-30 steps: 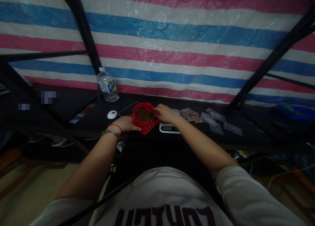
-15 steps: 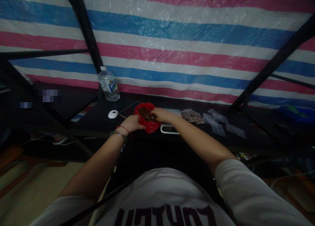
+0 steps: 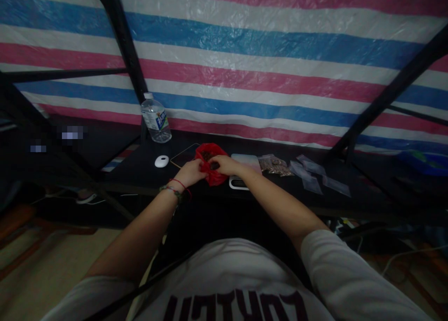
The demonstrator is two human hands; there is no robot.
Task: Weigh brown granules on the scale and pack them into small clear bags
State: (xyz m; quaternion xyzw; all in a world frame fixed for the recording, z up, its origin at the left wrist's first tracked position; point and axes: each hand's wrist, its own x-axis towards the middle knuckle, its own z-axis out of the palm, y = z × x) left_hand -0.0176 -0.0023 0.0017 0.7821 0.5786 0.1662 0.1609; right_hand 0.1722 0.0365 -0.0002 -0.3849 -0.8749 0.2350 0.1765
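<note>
A red plastic bag (image 3: 221, 177) holding small brown pieces (image 3: 207, 156) stands open at the front of the black table. My left hand (image 3: 193, 171), with a red cord and a beaded bracelet at the wrist, grips the bag's near left side. From the right, my right hand (image 3: 224, 164) reaches into the bag's mouth with its fingers closed. Something small and dark is at those fingertips, too dim to name. Beside the bag is a white digital scale (image 3: 239, 184), partly covered by my right forearm. Right of it lie filled clear small bags (image 3: 276, 165).
Several flat clear zip bags (image 3: 308, 174) lie farther right. On the left are a white rounded device (image 3: 161, 161), a dark gold-edged flat object (image 3: 182, 156) and a clear plastic bottle (image 3: 156, 119). Black metal posts (image 3: 122, 41) and a striped plastic sheet (image 3: 245, 78) stand behind.
My left hand has moved inward over the bag's mouth, which now looks narrower. My right hand is still at the bag, and more of the scale shows.
</note>
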